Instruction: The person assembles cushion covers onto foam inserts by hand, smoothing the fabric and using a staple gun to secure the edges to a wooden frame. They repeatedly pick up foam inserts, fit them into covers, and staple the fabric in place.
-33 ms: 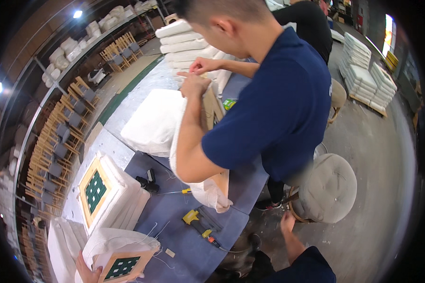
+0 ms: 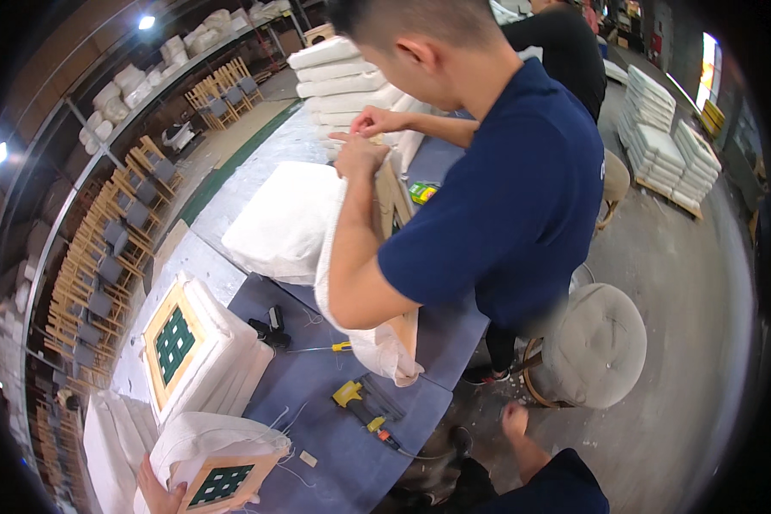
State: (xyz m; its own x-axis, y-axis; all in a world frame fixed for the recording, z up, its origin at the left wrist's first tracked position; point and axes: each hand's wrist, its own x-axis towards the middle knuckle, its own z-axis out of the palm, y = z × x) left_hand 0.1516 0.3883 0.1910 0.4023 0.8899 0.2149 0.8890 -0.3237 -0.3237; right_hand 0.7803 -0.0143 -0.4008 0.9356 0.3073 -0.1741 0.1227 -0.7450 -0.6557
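Observation:
My left hand [image 2: 158, 490] grips the side of a white padded seat cushion [image 2: 201, 428], its thumb on the wooden frame of the underside. Green woven webbing [image 2: 221, 486] crosses the opening of that frame, and loose white threads trail from the cushion's right edge onto the blue-grey table [image 2: 343, 480]. My right hand [image 2: 515, 421] is off to the right of the table, over the floor, its fingers curled closed. Whatever it may hold is too small to make out. Behind the held cushion, another framed cushion [image 2: 199, 330] leans on a stack.
A yellow-and-black staple gun [image 2: 360, 403] with a hose and a yellow-handled screwdriver [image 2: 341, 347] lie on the table. A co-worker in a navy shirt [image 2: 505, 197] works on a white cushion [image 2: 287, 218] just ahead. A round grey tufted stool [image 2: 595, 343] stands at right.
My right hand has drawn down, away from the stool's edge, and its fingers look more curled. My left hand and the held cushion have stayed nearly in place.

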